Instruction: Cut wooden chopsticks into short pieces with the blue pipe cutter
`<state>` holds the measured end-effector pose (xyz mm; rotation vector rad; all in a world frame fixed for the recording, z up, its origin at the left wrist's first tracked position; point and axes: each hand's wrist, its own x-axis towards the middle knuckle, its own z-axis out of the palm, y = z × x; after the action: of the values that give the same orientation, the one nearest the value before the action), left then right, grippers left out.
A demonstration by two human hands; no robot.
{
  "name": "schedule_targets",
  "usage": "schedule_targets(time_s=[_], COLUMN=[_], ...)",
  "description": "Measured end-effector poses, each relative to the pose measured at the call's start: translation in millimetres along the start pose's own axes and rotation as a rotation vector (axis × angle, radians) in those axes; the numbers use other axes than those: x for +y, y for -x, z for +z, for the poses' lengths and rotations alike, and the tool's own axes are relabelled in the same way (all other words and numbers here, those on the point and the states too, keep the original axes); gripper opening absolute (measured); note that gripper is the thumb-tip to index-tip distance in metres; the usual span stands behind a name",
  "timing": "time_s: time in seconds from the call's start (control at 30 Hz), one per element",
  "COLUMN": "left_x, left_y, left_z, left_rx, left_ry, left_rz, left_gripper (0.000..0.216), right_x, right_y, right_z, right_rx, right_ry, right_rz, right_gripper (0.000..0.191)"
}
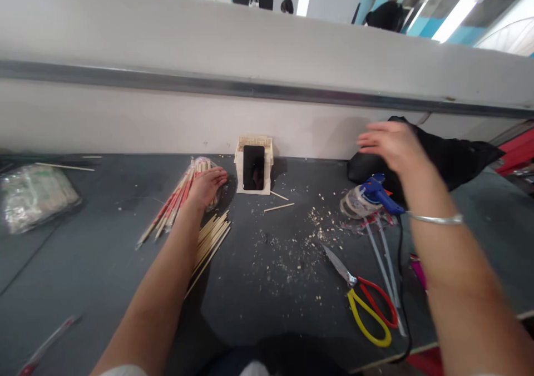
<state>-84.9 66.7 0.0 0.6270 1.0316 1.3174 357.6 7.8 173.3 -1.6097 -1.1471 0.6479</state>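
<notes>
My left hand (207, 187) lies with fingers stretched out over a plastic-wrapped bundle of wooden sticks (177, 202); it does not grip the bundle. Loose wooden sticks (213, 238) lie beside that forearm. My right hand (392, 142) is raised, slightly blurred, fingers extended and holding nothing, in front of a black bag (453, 156). Below it, a blue glue gun (377, 191) rests on a clear, round container (357, 203). A black phone (253, 167) leans upright on a small stand made of wooden sticks (270, 149) near the wall.
Scissors (352, 280) with red and yellow handles lie at front right, next to clear glue sticks (386, 259) and a black cord (401, 287). Small wood cuttings (319, 226) are scattered mid-table. A plastic-wrapped pack (37, 195) lies far left. A low wall (167, 117) runs behind.
</notes>
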Motion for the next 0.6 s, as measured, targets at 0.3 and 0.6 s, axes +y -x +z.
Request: schedule_targets(time_s=[0.3,0.6], left_x=[2.4,-2.6], left_y=[7.1,3.1], left_z=[1.0,-1.6], left_rx=[-0.036,-0.048], left_ry=[0.013,-0.002], left_rz=[0.017,0.039], left_gripper=[0.009,0.01], right_x=[63.3,104.4], right_y=[-25.3,-60.1], right_z=[145.1,133.1], right_rx=[0.267,0.317], right_ry=[-0.461,-0.363], right_rz=[0.683,0.693], right_gripper=[0.029,0.014])
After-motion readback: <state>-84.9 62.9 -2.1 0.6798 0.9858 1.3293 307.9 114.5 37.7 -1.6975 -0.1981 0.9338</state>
